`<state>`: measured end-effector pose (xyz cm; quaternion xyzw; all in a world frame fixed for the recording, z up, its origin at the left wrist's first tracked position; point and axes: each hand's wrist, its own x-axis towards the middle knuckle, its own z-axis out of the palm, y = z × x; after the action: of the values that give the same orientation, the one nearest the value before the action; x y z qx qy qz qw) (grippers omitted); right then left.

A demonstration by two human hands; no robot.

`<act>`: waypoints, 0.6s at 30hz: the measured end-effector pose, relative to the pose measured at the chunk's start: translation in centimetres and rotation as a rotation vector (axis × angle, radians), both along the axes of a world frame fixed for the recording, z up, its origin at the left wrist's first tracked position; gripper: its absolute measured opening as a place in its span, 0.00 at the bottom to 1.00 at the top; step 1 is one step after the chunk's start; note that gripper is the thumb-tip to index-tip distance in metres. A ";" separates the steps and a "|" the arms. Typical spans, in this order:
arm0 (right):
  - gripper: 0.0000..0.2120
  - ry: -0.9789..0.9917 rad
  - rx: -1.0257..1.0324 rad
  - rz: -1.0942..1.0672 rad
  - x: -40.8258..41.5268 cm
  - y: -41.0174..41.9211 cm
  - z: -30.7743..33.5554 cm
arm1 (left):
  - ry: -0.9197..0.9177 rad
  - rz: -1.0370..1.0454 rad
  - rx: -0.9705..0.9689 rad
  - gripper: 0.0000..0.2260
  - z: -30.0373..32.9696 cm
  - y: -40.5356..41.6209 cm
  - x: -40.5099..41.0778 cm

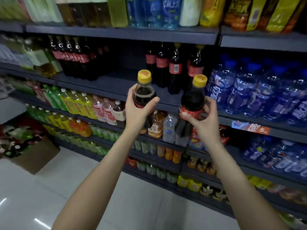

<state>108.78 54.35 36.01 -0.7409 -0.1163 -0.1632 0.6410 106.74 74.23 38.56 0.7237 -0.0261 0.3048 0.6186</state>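
Bare shelf (114,83) lies open between cola packs (73,58) and standing colas (175,68).

The orange price tag (256,128) at four o'clock seems to show a 5. White Chinese characters on the blue water bottles (221,87) at three o'clock, and white script on the red band of the right cola bottle (192,100), are too blurred to read.

Left plastic cola bottle (144,95): dark brown-black liquid, yellow cap with red print, red label band. Right plastic cola bottle (192,99): same dark liquid, yellow cap, red label with white lettering. Metal shelf boards (108,85): dark blue-grey. Clear plastic water bottles (245,90): blue tint, blue caps, white lettering. Tiled floor (41,196): glossy white.
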 end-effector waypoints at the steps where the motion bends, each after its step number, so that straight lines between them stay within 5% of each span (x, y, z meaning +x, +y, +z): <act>1: 0.31 -0.035 -0.003 -0.025 2.1 0.9 0.5 | -0.016 0.005 0.005 0.22 0.3 0.7 2.6; 10: 0.32 -0.082 0.055 -0.419 16.7 7.1 1.3 | 0.036 -0.195 0.007 0.26 -0.1 4.0 22.3; 18: 0.36 -0.089 -0.126 -0.736 20.4 9.9 0.1 | 0.081 -0.344 -0.037 0.35 -1.1 3.7 29.1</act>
<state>129.23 64.26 36.10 -0.7632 0.1202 -0.4074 0.4870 135.89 77.96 37.46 0.7087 -0.1187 0.1656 0.6755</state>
